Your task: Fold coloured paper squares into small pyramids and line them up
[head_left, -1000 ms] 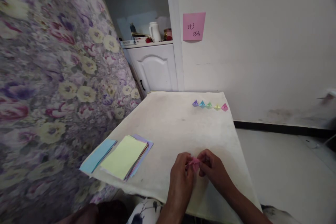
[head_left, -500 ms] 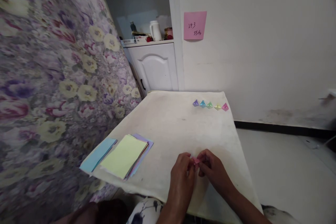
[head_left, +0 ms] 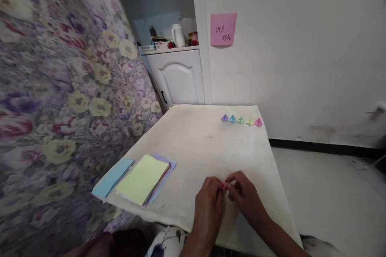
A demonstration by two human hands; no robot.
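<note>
A small piece of folded pink paper [head_left: 223, 185] is between my two hands, just above the near part of the cloth-covered table [head_left: 193, 140]. My left hand [head_left: 208, 196] is closed on its left side. On its right side, the thumb and index finger of my right hand [head_left: 243, 190] pinch at the edge. My fingers cover much of the paper, so its full shape is hidden. Near the far right corner stands a row of several small folded paper pieces [head_left: 240, 120] in purple, blue, green, yellow and pink.
At the table's left lie a stack of coloured paper sheets [head_left: 143, 178] with yellow on top and a blue paper stack [head_left: 113, 177]. A floral curtain [head_left: 69, 108] hangs along the left side. Behind are a white cabinet [head_left: 177, 76] and a wall with a pink note [head_left: 223, 29].
The pink paper has turned slightly and shows less between my fingers. My right hand has shifted a little left, closer to my left hand. The table's other papers stay put.
</note>
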